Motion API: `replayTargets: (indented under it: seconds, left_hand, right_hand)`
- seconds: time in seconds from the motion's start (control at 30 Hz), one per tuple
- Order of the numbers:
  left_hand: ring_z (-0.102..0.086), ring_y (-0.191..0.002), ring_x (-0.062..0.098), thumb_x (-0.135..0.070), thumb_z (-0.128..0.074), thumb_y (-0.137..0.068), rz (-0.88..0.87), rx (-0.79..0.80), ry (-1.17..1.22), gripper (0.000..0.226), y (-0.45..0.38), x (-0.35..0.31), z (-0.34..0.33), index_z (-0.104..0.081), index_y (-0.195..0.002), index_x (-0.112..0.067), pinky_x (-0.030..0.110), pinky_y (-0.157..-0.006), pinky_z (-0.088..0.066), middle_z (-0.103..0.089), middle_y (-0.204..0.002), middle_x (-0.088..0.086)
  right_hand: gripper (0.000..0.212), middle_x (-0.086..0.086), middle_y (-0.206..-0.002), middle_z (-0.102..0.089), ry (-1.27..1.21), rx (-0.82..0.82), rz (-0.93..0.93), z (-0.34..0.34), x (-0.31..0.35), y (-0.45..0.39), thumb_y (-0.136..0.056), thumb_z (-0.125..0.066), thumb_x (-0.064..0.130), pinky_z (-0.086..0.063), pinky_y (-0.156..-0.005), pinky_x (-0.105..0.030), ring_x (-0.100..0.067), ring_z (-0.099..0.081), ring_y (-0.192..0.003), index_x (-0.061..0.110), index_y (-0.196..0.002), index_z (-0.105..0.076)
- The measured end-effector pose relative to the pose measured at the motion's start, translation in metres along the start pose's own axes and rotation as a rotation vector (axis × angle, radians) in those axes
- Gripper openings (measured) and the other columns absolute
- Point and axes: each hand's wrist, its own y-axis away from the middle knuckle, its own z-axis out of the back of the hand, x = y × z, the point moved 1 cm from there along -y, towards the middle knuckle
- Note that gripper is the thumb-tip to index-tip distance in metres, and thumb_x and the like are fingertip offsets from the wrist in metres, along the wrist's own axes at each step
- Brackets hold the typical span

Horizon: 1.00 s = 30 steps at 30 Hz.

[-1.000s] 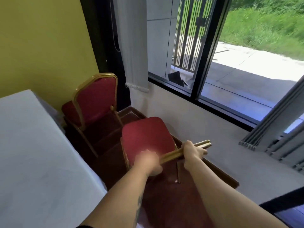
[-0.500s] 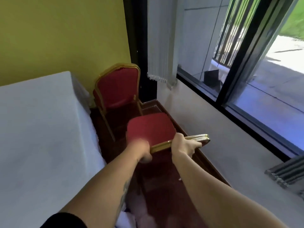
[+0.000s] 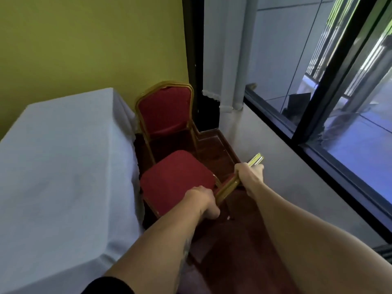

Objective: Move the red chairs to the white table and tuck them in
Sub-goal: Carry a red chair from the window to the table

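A red chair [image 3: 176, 177] with a gold frame stands in front of me, its seat close to the draped side of the white table [image 3: 63, 166]. My left hand [image 3: 202, 201] and my right hand [image 3: 250, 172] both grip the gold top rail of its backrest, seen edge-on from above. A second red chair [image 3: 165, 112] stands further back by the table's far corner, its backrest upright and its seat facing the table's end.
A yellow wall runs behind the table. A low white wall with a dark-framed window [image 3: 318, 115] lines the right side. A white blind [image 3: 224, 60] hangs in the corner. The dark wooden floor [image 3: 244, 240] forms a narrow aisle between table and wall.
The view has swung left. The held chair has moved toward the table, its seat now near the tablecloth. Both hands keep their grip on the backrest rail.
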Motion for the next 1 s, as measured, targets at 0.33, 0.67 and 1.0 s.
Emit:
replayTargets:
  seconds: [0.33,0.67,1.0]
  left_hand:
    - [-0.067,-0.11,0.029,-0.033,-0.064,-0.092,0.007,0.027,0.067,0.046,-0.013,-0.002,0.013,-0.062,-0.131,-0.009,0.035,-0.091,-0.056,-0.065,-0.127,0.012]
    - [-0.064,-0.112,0.03,-0.032,-0.062,-0.089,0.141,-0.037,0.163,0.039,-0.029,-0.002,0.018,-0.065,-0.121,-0.012,0.036,-0.089,-0.052,-0.065,-0.123,0.012]
    - [-0.063,-0.115,0.032,-0.024,-0.06,-0.087,0.382,-0.166,0.36,0.041,-0.032,-0.038,0.018,-0.065,-0.125,-0.011,0.035,-0.085,-0.048,-0.064,-0.126,0.013]
  right_hand:
    - [0.076,-0.018,-0.094,-0.063,0.134,0.189,0.051,-0.018,0.028,-0.037,-0.071,-0.066,0.005,-0.049,-0.045,-0.025,-0.024,-0.064,-0.066,-0.002,-0.141,-0.037]
    - [0.068,-0.01,-0.088,-0.056,0.147,0.319,0.069,-0.041,0.04,-0.074,-0.077,-0.063,0.005,-0.045,-0.058,-0.032,-0.021,-0.058,-0.072,0.0,-0.139,-0.036]
    - [0.083,-0.014,-0.104,-0.058,0.206,0.477,0.083,-0.039,0.053,-0.106,-0.076,-0.063,0.007,-0.047,-0.07,-0.039,-0.024,-0.059,-0.084,0.004,-0.149,-0.022]
